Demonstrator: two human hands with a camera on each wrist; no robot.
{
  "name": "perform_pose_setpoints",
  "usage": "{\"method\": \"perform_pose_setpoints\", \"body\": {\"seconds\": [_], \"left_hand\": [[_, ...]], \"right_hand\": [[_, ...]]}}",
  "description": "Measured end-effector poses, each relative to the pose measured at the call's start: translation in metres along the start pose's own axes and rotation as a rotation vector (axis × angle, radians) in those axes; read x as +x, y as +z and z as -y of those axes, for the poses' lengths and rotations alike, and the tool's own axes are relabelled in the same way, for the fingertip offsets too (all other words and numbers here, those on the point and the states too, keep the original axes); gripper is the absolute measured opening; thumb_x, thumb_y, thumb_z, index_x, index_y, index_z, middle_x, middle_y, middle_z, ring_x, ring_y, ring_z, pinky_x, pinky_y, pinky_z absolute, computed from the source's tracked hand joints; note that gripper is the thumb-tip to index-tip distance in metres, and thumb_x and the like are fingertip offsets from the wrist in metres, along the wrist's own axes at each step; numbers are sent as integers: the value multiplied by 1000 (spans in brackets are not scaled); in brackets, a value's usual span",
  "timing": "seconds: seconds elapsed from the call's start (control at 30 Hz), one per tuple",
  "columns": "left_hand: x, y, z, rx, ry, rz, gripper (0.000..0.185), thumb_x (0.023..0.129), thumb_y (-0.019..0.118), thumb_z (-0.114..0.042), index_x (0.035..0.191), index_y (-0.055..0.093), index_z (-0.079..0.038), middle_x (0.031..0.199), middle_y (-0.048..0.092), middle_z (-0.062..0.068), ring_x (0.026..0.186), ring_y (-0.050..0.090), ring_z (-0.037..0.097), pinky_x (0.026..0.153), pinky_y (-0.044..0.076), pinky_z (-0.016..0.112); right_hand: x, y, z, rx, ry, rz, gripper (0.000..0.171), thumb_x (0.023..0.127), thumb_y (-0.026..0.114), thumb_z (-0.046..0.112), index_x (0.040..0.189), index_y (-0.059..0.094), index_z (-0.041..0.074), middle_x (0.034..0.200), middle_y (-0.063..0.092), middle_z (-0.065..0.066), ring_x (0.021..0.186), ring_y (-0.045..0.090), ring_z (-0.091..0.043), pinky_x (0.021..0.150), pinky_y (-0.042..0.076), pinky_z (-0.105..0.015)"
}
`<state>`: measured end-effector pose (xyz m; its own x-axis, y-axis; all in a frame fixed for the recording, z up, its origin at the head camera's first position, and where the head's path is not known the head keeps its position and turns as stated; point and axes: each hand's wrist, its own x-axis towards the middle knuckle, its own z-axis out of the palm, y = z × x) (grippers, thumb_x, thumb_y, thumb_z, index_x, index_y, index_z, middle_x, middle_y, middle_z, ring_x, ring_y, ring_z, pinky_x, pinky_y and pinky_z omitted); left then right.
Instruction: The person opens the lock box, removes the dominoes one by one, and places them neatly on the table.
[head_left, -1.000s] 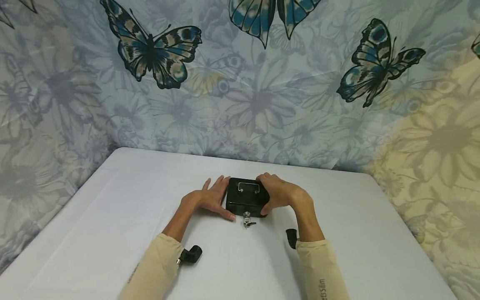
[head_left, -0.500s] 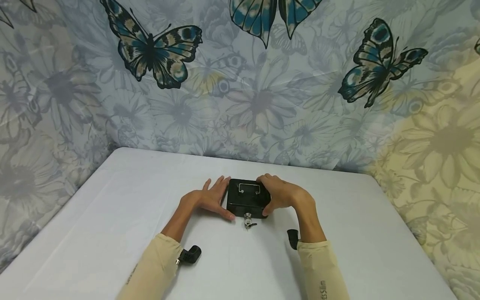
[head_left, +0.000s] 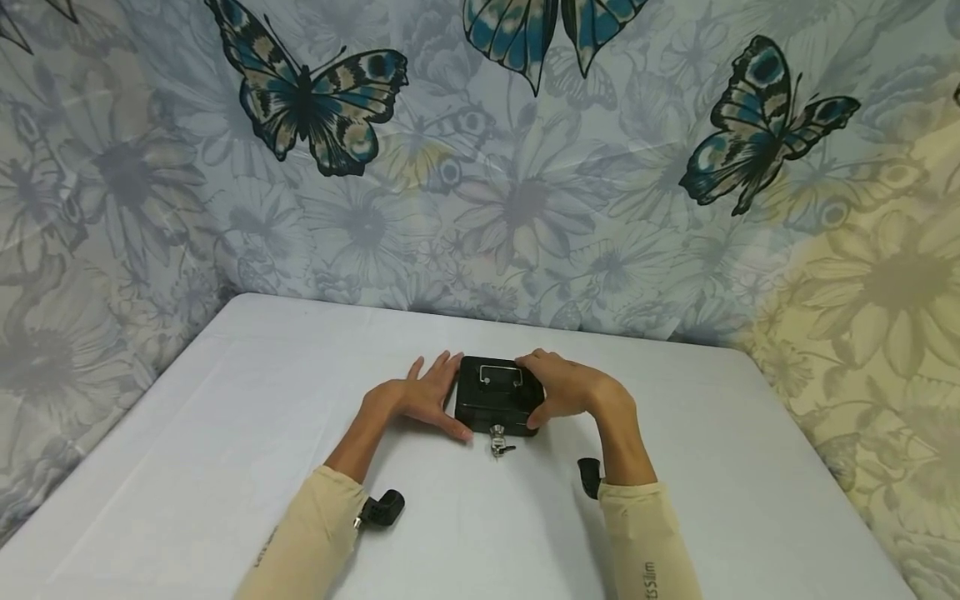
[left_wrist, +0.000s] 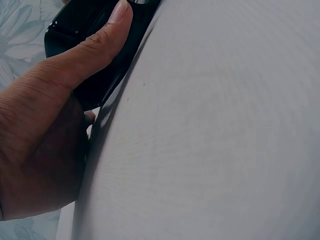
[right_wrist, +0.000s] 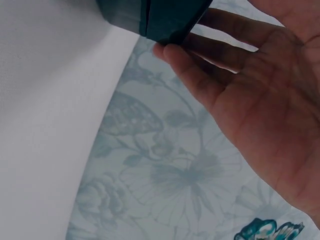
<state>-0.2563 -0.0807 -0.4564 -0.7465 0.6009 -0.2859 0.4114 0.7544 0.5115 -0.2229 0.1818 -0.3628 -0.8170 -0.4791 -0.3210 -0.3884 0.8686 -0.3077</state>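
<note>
Centrally, just below the middle of the head frame, a small black cash box [head_left: 497, 395] is seen resting on a white table [head_left: 225, 433], lid closed, with a thin metal carry handle [head_left: 501, 373] lying flat on top. From the box's near face a silver key [head_left: 497, 440] protrudes — a second key hangs from it onto the tabletop.

The box is flanked by both hands. At its left side the left hand [head_left: 420, 396] is laid flat, fingers straight and spread, the thumb pressed along the box's near left corner; in the left wrist view that thumb [left_wrist: 95, 50] is seen lying against the glossy black wall. At its right side the right hand [head_left: 564, 387] is cupped over the top right corner, fingers gently curved against the lid's far edge and thumb on the near face. In the right wrist view the fingertips [right_wrist: 175, 52] are seen touching the box's edge — relaxed rather than clamped.

Cream sleeves [head_left: 315, 533] cover both forearms. Behind the table, across the upper frame, a floral backdrop [head_left: 525, 192] printed with blue butterflies is hung.
</note>
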Motion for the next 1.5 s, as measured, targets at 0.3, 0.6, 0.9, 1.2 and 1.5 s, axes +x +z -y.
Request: {"method": "perform_pose_setpoints", "body": {"seconds": [0.3,0.6,0.9,1.2,1.5], "left_hand": [[2,3,3,-9,-4,3,150,69,75,-84,168,-8,-7,178,-1,18,167,-7,31,133,-9,57],[-2,2,-1,23,-37,23,138,79,79,-64,168,-10,-7,178,-4,15,167,-9,28,133,-11,56],[-1,-1,-4,29,-41,9,135,80,78,-64,169,-6,-8,178,-3,14,167,-8,28,133,-8,57],[-2,-2,-2,37,-34,36,139,78,74,-74,168,-8,-7,178,-9,13,166,-12,28,133,-12,55],[-2,-2,-3,50,-36,36,135,80,75,-68,169,-8,-9,178,-12,11,166,-14,26,132,-13,57]], "right_hand": [[-4,-2,1,23,53,48,77,98,74,25,164,36,13,171,31,-18,158,33,-41,125,32,-62],[-5,-1,-22,206,-137,51,66,107,59,23,165,31,7,170,27,-28,159,27,-47,126,27,-65],[-5,-3,-28,343,-210,8,63,112,47,22,167,22,5,171,27,-24,156,31,-47,126,26,-68],[-4,-6,-33,430,-186,-99,51,116,35,26,163,30,5,164,38,-28,152,40,-48,122,37,-63],[10,-2,-29,450,-43,-318,41,116,28,32,139,37,-2,141,55,-36,120,68,-49,109,51,-59]]}}
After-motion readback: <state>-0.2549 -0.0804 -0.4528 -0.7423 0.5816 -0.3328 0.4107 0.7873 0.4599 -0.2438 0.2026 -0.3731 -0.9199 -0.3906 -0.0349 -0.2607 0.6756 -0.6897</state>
